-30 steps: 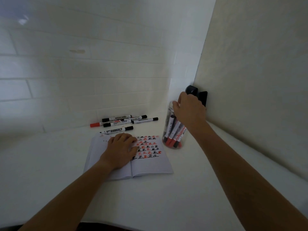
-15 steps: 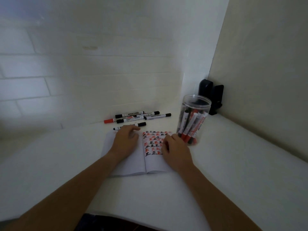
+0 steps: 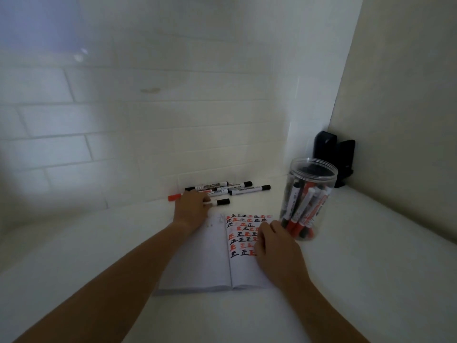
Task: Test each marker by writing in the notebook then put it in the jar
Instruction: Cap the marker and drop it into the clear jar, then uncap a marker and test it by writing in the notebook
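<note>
White worktop (image 3: 358, 280). Open white paper notebook (image 3: 217, 263), right hand (image 3: 274, 251) flat on its marked page. Clear plastic jar (image 3: 308, 199) of markers just beside. Left hand (image 3: 191, 210) grips black-capped white marker (image 3: 220, 202); fingers hidden. Loose markers (image 3: 237, 189) beyond, against white-tiled wall (image 3: 148, 120).

Open notebook (image 3: 217, 263) (red-and-black marks) lies flat between loose markers (image 3: 237, 190) and the upright marker-filled jar (image 3: 306, 201).

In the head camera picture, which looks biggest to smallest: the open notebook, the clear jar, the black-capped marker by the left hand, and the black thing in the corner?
1. Open notebook, nearest the camera, which helps.
2. Clear jar.
3. Black object in the corner, partly hidden behind the jar, so unsure.
4. Black-capped marker, partly under the left hand.
</note>
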Action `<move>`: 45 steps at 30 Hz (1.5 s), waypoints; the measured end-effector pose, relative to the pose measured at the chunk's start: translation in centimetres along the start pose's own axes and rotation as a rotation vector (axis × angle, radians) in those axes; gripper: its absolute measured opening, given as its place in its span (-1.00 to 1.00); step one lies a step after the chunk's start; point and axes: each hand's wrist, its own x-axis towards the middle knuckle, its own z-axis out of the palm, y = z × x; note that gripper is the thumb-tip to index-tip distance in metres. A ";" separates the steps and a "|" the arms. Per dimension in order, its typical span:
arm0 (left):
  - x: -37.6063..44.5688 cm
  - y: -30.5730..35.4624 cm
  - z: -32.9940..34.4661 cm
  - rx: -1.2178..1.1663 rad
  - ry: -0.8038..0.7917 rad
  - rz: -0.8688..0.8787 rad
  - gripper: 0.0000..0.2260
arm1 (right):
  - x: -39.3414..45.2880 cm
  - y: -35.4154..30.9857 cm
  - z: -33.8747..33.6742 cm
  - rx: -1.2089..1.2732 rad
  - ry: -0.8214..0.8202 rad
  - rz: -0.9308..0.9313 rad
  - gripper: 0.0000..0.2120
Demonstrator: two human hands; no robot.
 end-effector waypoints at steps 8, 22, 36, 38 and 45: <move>-2.1 4.6 -1.8 -0.268 0.070 0.090 -0.74 | 0.2 -0.3 -0.6 0.021 -0.011 -0.018 -0.81; -7.6 8.9 -3.7 -1.019 -0.233 -0.231 -0.88 | -0.6 -0.7 -1.7 0.153 0.162 -0.130 -0.78; -8.5 4.8 -1.9 0.012 -0.023 0.418 -0.67 | -0.2 0.5 -0.5 -0.078 0.212 -0.085 -0.77; -8.7 5.6 -1.9 -0.080 -0.091 0.468 -0.72 | -0.2 -0.1 -0.6 -0.052 0.190 -0.207 -0.78; -8.7 5.6 -1.6 -0.165 -0.154 0.567 -0.63 | -0.4 -1.2 -0.5 -0.040 0.113 -0.331 -0.74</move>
